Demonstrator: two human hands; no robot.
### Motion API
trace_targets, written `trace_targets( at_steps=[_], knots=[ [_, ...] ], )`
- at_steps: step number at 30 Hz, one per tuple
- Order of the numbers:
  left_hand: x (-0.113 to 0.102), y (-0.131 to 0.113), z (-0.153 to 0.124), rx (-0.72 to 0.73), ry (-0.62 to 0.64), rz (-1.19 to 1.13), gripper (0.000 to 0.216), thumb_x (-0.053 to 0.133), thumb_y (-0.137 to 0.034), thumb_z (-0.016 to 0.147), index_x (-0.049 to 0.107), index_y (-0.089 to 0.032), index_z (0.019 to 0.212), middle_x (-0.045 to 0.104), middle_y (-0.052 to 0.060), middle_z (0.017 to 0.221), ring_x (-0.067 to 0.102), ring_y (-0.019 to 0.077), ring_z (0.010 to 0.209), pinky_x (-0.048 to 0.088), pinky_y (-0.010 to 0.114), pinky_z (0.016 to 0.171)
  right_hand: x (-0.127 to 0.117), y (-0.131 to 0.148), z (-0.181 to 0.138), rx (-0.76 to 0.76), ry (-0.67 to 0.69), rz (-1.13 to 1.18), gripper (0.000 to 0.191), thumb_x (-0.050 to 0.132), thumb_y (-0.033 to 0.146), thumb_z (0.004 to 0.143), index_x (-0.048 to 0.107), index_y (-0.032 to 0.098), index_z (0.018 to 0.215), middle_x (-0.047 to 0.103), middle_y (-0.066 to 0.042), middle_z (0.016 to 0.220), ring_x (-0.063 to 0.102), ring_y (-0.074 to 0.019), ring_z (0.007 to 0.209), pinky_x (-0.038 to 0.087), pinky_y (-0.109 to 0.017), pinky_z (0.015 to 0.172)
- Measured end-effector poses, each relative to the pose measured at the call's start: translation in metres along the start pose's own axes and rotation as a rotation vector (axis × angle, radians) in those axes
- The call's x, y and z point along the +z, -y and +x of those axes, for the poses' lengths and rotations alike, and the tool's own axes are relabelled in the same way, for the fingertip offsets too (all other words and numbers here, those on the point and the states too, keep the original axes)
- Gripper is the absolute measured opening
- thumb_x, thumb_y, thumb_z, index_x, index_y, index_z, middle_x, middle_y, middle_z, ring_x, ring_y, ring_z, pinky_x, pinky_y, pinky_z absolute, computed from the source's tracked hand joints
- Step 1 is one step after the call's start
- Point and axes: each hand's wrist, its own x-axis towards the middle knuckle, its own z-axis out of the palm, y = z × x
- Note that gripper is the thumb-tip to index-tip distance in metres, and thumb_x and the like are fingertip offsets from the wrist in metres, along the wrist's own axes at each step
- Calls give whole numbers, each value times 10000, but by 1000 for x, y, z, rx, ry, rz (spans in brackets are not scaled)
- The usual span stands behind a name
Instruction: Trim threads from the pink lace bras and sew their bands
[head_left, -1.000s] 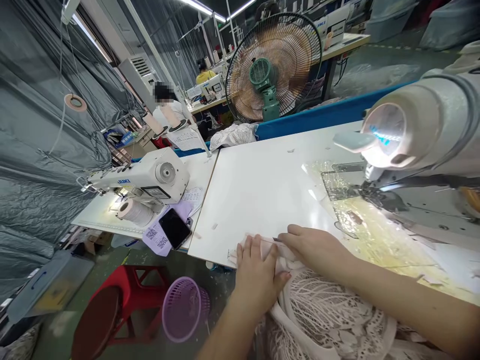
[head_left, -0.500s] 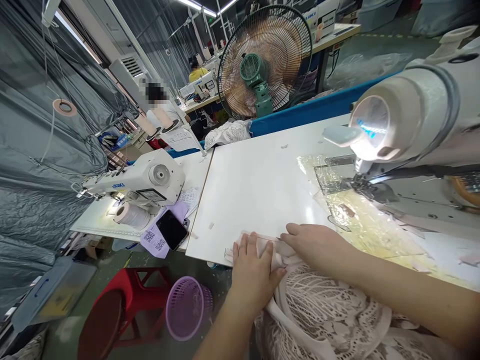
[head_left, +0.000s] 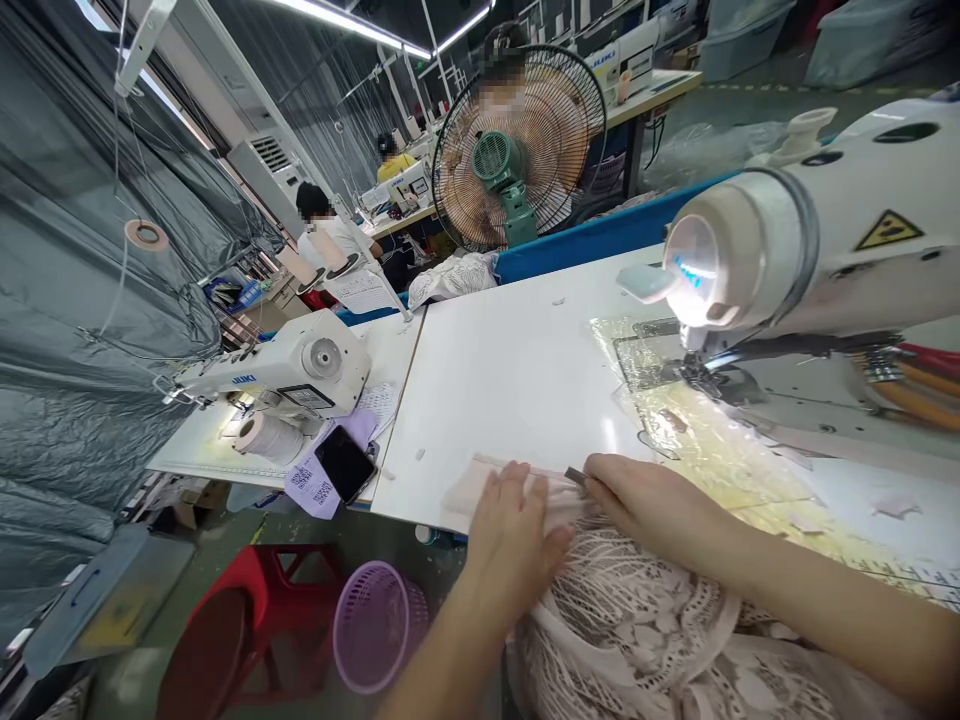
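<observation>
My left hand [head_left: 510,540] lies with fingers spread on a pale pink strip of fabric [head_left: 466,492] at the table's front edge. Beside it, my right hand [head_left: 637,505] is closed around a small dark tool [head_left: 576,476]; only its flat tip shows, so its kind is unclear. That tip is at the strip's upper edge. Below both hands, a pale lace garment [head_left: 637,610] hangs bunched off the table edge toward me. Part of the strip is hidden under my left fingers.
A sewing machine [head_left: 780,240] stands at the right, another [head_left: 300,365] at the left. Near the latter are a phone [head_left: 345,465] and a thread cone [head_left: 266,437]. A purple basket [head_left: 379,627] and red stool [head_left: 274,620] are below. A fan [head_left: 517,150] and people are beyond.
The view has shifted slightly. The strip now lies flatter, with more of it showing left of my left hand. More of the dark tool is visible at my right fingertips.
</observation>
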Motion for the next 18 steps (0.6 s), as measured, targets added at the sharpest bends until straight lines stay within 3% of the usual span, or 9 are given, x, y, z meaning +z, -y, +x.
trace_targets(
  at_steps=[3, 8, 13, 18],
  knots=[
    [10, -6, 2, 28, 23, -56, 638, 495, -511, 881, 419, -145, 1398, 410, 174, 1448, 334, 329, 1360, 350, 471, 1088, 0, 2, 4, 9, 6, -13, 197, 345, 162, 932, 488, 190, 799, 610, -45, 784, 588, -168, 662, 403, -267, 574],
    [17, -2, 3, 13, 53, -59, 659, 532, -549, 847, 410, -228, 1410, 346, 175, 1487, 259, 368, 1389, 297, 525, 1097, -3, 4, 15, -17, 19, -65, 197, 366, 161, 923, 555, 176, 868, 581, -53, 824, 575, -165, 653, 349, -254, 533],
    [15, -1, 2, 31, 62, -80, 665, 539, -555, 842, 382, -269, 1421, 321, 162, 1503, 239, 370, 1396, 271, 542, 1105, 0, 7, 22, -111, 67, -134, 197, 487, 69, 801, 613, 195, 884, 559, -35, 809, 545, -157, 619, 248, -254, 483],
    [15, -2, 3, 33, 84, -70, 672, 509, -581, 848, 365, -278, 1430, 318, 168, 1503, 239, 378, 1394, 270, 545, 1106, 0, 13, 25, -140, 80, -187, 199, 491, 83, 825, 628, 191, 921, 551, -44, 826, 550, -162, 658, 234, -258, 489]
  ],
)
